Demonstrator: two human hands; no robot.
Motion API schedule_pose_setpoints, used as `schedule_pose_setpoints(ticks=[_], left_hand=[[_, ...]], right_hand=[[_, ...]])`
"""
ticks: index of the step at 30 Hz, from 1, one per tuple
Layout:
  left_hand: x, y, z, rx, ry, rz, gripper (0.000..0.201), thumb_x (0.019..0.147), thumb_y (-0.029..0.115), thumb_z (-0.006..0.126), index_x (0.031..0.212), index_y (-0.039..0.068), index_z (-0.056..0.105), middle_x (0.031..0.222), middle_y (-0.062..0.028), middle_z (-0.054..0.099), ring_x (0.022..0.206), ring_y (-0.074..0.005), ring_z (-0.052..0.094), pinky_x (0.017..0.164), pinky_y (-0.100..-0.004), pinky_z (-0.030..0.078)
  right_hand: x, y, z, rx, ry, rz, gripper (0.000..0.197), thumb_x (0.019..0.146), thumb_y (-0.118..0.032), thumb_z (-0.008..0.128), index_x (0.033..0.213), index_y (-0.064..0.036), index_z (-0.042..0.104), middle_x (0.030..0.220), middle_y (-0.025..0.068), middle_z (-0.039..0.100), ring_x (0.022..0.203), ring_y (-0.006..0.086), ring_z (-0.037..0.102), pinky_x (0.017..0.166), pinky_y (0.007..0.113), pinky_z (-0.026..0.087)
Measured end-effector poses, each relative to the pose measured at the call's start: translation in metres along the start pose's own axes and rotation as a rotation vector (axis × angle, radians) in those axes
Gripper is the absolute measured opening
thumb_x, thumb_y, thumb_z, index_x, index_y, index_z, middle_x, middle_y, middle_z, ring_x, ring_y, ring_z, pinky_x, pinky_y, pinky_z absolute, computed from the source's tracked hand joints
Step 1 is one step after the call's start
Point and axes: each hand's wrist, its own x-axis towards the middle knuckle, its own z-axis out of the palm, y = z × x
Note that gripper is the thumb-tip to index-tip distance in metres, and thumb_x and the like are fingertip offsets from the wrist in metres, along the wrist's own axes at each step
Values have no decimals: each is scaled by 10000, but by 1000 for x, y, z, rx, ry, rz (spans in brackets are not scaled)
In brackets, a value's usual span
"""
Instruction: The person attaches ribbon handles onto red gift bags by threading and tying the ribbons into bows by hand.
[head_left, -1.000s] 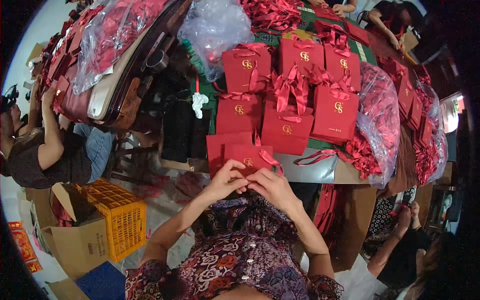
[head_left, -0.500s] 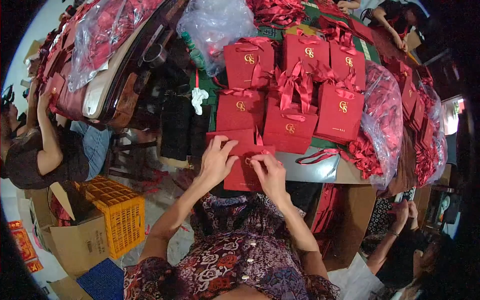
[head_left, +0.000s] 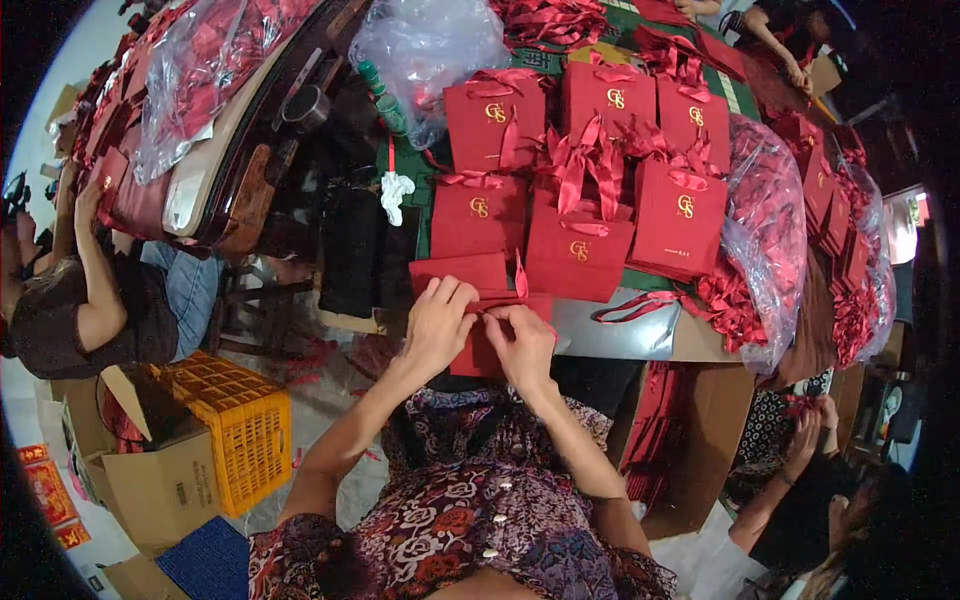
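Observation:
A red paper gift bag [head_left: 474,359] with a ribbon handle lies at the near edge of the table, partly covered by my hands. My left hand [head_left: 437,327] grips its upper part, thumb toward the middle. Against that thumb, my right hand [head_left: 524,348] pinches at the bag's upper edge; whatever is between its fingertips is too small to make out. Just beyond them lies another red piece [head_left: 465,268], partly under the bag. Finished-looking red bags with ribbon handles, such as the near one [head_left: 580,250], stand in stacks on the far side.
A clear plastic sack of red ribbons [head_left: 765,240] lies to the right, near loose ribbon [head_left: 640,306]. A green bottle [head_left: 385,105] stands at the back left. Below are a yellow crate [head_left: 250,450] and cardboard boxes [head_left: 160,490]. Other people work at both sides.
My right hand has shifted left and its fingertips now meet my left thumb at the bag's upper edge. My left hand has stayed nearly in place.

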Motion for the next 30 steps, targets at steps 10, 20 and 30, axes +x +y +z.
schedule_pose_setpoints(ticks=[10, 20, 30], left_hand=[[-8, 12, -3, -34, -13, 0, 226, 776, -20, 648, 982, 33, 571, 918, -158, 631, 870, -377, 553, 773, -437, 467], [-11, 28, -4, 29, 0, 4, 162, 816, -3, 621, 966, 36, 573, 895, -146, 643, 863, -367, 575, 756, -438, 470], [-8, 24, -6, -122, -36, 47, 179, 805, -25, 625, 974, 27, 593, 906, -129, 652, 856, -349, 578, 744, -419, 478]], right_hand=[[-16, -10, 9, 65, 52, 123, 166, 834, -152, 737, 861, -28, 630, 798, 139, 675, 724, 330, 658, 650, 413, 510], [-9, -23, -10, 85, -10, 136, 156, 838, -129, 725, 919, -30, 637, 836, 170, 672, 763, 363, 657, 655, 435, 495], [1, -21, -31, -122, 30, -125, 298, 744, -116, 800, 991, -73, 639, 967, 89, 589, 855, 299, 609, 707, 395, 515]])
